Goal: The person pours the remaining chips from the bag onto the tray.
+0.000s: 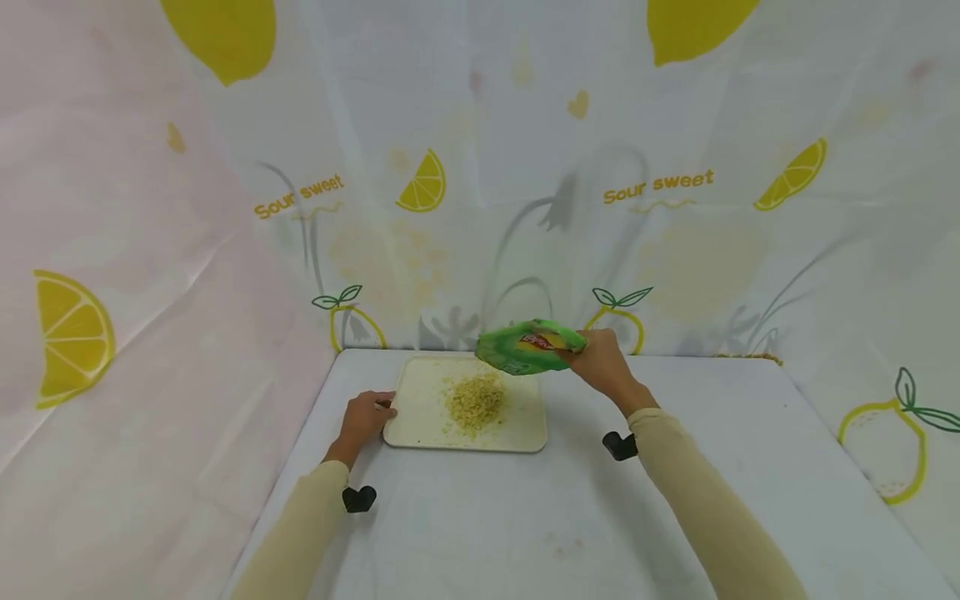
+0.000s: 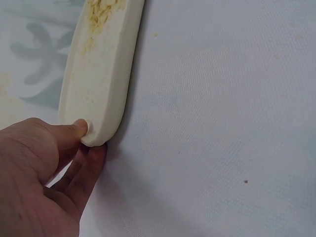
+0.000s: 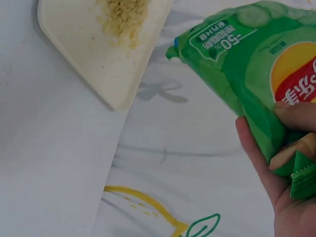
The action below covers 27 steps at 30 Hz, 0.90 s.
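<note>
A cream tray [image 1: 420,417] lies on the white table with a pile of crushed chips [image 1: 476,402] in its middle. My left hand [image 1: 367,417] pinches the tray's left edge; in the left wrist view the thumb is on top of the rim and the fingers are beneath. Above the tray's far right part, my right hand [image 1: 603,362] grips a green chip bag [image 1: 525,348] by one end. The bag lies tilted on its side, its far end over the pile. In the right wrist view the bag's red and yellow logo shows; its opening cannot be made out.
The white table [image 1: 480,525] stretches in front of the tray and to its right. Behind it hangs a white cloth [image 1: 480,233] with lemon prints, close to the tray's far edge. A small crumb [image 2: 246,181] lies on the table.
</note>
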Available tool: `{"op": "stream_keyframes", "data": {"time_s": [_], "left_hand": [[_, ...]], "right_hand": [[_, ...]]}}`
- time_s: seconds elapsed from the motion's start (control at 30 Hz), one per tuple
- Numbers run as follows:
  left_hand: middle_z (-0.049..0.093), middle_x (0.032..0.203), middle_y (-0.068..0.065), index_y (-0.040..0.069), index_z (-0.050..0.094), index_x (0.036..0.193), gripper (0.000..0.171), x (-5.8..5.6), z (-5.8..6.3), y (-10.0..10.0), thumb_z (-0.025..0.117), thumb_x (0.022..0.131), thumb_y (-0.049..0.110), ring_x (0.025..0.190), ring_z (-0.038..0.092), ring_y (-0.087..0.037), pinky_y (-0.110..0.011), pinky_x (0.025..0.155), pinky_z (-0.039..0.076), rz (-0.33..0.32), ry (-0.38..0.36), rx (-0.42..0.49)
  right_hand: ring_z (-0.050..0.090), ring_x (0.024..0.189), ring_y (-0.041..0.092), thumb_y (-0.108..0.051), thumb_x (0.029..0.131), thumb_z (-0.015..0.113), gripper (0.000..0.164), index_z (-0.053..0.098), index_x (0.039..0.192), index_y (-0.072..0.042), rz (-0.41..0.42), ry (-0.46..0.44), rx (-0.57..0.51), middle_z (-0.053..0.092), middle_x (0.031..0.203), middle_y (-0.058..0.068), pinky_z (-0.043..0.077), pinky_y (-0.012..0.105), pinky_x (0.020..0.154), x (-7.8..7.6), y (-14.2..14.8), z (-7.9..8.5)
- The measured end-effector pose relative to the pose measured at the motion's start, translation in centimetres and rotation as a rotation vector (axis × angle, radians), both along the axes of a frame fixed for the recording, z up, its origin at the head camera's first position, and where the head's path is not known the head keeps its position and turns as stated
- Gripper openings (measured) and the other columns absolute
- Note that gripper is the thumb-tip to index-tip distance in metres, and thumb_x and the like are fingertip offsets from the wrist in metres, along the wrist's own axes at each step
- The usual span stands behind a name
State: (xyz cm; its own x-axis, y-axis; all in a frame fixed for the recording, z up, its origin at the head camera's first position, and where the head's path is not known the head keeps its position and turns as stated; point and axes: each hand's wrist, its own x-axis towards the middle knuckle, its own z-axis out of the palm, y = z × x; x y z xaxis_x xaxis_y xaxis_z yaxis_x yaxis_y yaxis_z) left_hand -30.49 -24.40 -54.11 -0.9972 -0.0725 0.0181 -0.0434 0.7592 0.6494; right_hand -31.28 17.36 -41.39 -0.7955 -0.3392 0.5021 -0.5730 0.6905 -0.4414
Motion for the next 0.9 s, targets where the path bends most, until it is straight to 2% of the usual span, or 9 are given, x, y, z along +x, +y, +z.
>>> {"op": "stream_keyframes", "data": {"time_s": [0.27, 0.37, 0.6, 0.8, 0.9], "left_hand": [[0.065, 0.107, -0.017, -0.001, 0.065, 0.125, 0.039, 0.12, 0.21, 0.17, 0.071, 0.087, 0.007, 0.090, 0.062, -0.028, -0.032, 0.066, 0.049, -0.007, 0.005, 0.020], [0.065, 0.106, -0.017, -0.001, 0.064, 0.125, 0.039, 0.13, 0.25, 0.19, 0.071, 0.087, 0.007, 0.090, 0.062, -0.027, -0.032, 0.066, 0.049, -0.002, 0.005, 0.009], [0.065, 0.105, -0.017, -0.001, 0.064, 0.126, 0.040, 0.25, 0.03, 0.12, 0.071, 0.087, 0.006, 0.091, 0.062, -0.027, -0.033, 0.067, 0.050, 0.005, -0.003, 0.027], [0.065, 0.107, -0.016, 0.000, 0.064, 0.126, 0.040, 0.30, 0.02, 0.08, 0.071, 0.088, 0.008, 0.089, 0.061, -0.026, -0.032, 0.067, 0.050, 0.014, -0.017, 0.028], [0.065, 0.108, -0.016, 0.000, 0.064, 0.126, 0.040, 0.37, 0.10, 0.10, 0.071, 0.088, 0.008, 0.089, 0.061, -0.026, -0.032, 0.068, 0.049, 0.013, -0.018, 0.038]], "right_hand": [[0.066, 0.069, 0.017, -0.001, 0.084, 0.072, 0.011, 0.077, 0.093, 0.002, -0.012, -0.101, 0.083, 0.074, 0.085, 0.012, 0.055, 0.037, 0.062, -0.01, 0.04, 0.01], [0.067, 0.070, 0.016, -0.002, 0.084, 0.072, 0.012, 0.077, 0.095, 0.002, -0.013, -0.106, 0.092, 0.074, 0.086, 0.012, 0.055, 0.037, 0.063, 0.02, 0.10, -0.02], [0.066, 0.067, 0.018, -0.002, 0.083, 0.074, 0.010, 0.077, 0.092, 0.002, -0.011, -0.050, 0.053, 0.073, 0.083, 0.013, 0.055, 0.038, 0.060, 0.11, 0.18, -0.05], [0.067, 0.071, 0.018, -0.001, 0.083, 0.073, 0.009, 0.077, 0.090, 0.002, -0.030, -0.134, 0.063, 0.073, 0.084, 0.013, 0.056, 0.039, 0.064, 0.16, 0.08, -0.42], [0.065, 0.069, 0.016, -0.002, 0.083, 0.074, 0.008, 0.077, 0.089, 0.002, -0.032, -0.125, 0.052, 0.073, 0.083, 0.012, 0.056, 0.037, 0.062, 0.28, 0.09, -0.55]]}}
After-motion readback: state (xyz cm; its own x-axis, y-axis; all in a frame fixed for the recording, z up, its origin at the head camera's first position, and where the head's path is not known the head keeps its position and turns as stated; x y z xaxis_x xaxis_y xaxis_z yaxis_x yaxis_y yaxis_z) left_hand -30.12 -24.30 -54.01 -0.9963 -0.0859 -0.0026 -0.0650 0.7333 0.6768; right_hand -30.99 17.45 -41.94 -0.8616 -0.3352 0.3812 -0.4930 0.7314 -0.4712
